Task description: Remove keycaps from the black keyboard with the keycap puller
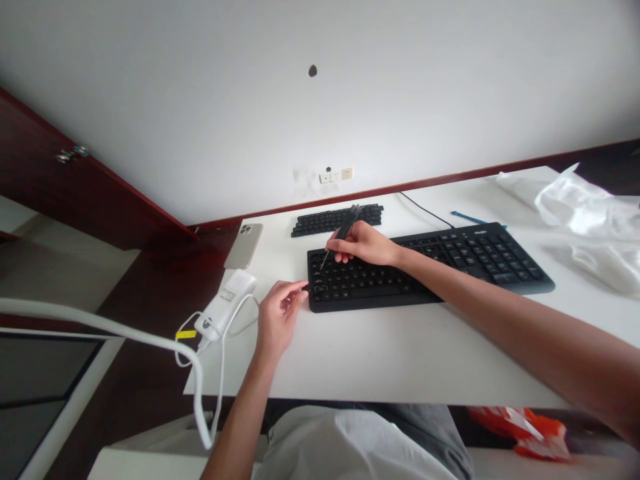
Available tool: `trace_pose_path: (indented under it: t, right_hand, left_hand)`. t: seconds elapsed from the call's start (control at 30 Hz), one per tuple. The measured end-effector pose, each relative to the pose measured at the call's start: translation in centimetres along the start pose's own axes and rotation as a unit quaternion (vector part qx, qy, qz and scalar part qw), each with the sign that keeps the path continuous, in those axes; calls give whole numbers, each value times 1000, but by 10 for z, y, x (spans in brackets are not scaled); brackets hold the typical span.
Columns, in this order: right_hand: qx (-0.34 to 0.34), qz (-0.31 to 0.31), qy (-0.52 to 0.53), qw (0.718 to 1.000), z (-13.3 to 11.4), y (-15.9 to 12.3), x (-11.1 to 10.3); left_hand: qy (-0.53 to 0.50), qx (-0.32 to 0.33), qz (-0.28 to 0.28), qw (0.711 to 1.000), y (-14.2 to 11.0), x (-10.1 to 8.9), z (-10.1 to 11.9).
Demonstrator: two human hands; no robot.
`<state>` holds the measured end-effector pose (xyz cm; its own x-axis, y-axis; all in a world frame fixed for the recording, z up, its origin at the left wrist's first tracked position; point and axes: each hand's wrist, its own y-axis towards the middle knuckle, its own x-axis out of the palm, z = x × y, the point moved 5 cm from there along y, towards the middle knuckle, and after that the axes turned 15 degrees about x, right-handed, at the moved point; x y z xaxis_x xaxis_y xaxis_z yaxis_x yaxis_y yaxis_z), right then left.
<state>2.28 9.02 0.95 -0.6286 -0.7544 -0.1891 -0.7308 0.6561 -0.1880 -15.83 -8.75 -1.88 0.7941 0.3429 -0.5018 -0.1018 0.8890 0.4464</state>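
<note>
A black keyboard [375, 301] lies on the white table, with several keycaps off around its left end. My right hand [367, 243] grips a slim black tool [345, 227] like a pen, and its thin metal tip points down at the keys in the left part. Beside the keyboard's left edge is my left hand [280, 310], thumb and forefinger drawn together in a pinch. Whether anything small sits between those fingertips cannot be made out. Behind the keyboard, loose black keycaps [320, 222] are laid out in rows.
Left on the table [350, 360] are a phone [245, 245] and a white power adapter [227, 303] with cables. A blue stick-like tool [467, 217] lies behind the keyboard. Crumpled clear plastic [575, 207] covers the right side. The wall [225, 120] rises behind.
</note>
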Motion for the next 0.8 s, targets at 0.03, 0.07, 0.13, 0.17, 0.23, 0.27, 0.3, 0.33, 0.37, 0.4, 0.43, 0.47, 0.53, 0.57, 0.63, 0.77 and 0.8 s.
trace_pose_path:
  t: [0.03, 0.07, 0.13, 0.17, 0.23, 0.27, 0.3, 0.33, 0.37, 0.4, 0.43, 0.47, 0.53, 0.57, 0.63, 0.77, 0.8]
  right_hand:
    - [-1, 16, 24, 1000, 6, 3, -4]
    - [-1, 30, 47, 998, 10, 6, -7]
    - [-3, 43, 81, 996, 17, 10, -10]
    - [-3, 45, 91, 995, 19, 11, -11]
    - [-4, 45, 98, 994, 21, 11, -11]
    - [-4, 45, 96, 994, 21, 11, -11]
    - [-5, 43, 93, 995, 21, 10, -10]
    - [-6, 41, 89, 995, 21, 10, -10]
    - [-6, 39, 85, 996, 21, 10, -10]
    - [-6, 38, 83, 996, 21, 10, -10]
    - [-6, 37, 82, 996, 21, 10, -9]
    - [-7, 35, 82, 996, 21, 10, -9]
    - [-10, 33, 84, 996, 21, 11, -10]
    - [-11, 32, 85, 996, 21, 11, -10]
    - [-11, 32, 85, 996, 21, 11, -10]
    - [-11, 31, 81, 996, 21, 11, -9]
    - [-13, 33, 81, 996, 21, 10, -9]
  left_hand:
    - [1, -6, 10, 1000, 1, -1, -2]
    - [5, -12, 19, 1000, 3, -3, -4]
    - [21, -13, 30, 999, 11, -4, -8]
    - [35, -9, 33, 999, 17, -5, -10]
    - [81, 9, 34, 996, 34, -6, -12]
    - [118, 21, 30, 992, 44, -6, -14]
    - [166, 34, 20, 985, 53, -6, -15]
    - [217, 48, 2, 975, 63, -4, -17]
    - [256, 62, -21, 964, 72, -2, -20]
    - [283, 70, -38, 956, 79, 0, -24]
    - [302, 75, -48, 949, 85, 1, -28]
    - [314, 80, -56, 944, 90, 3, -33]
    - [326, 86, -65, 939, 95, 5, -41]
    - [330, 88, -68, 937, 97, 6, -44]
    - [338, 88, -69, 935, 98, 7, -49]
    - [343, 90, -59, 933, 104, 8, -50]
    - [341, 91, -55, 934, 106, 8, -50]
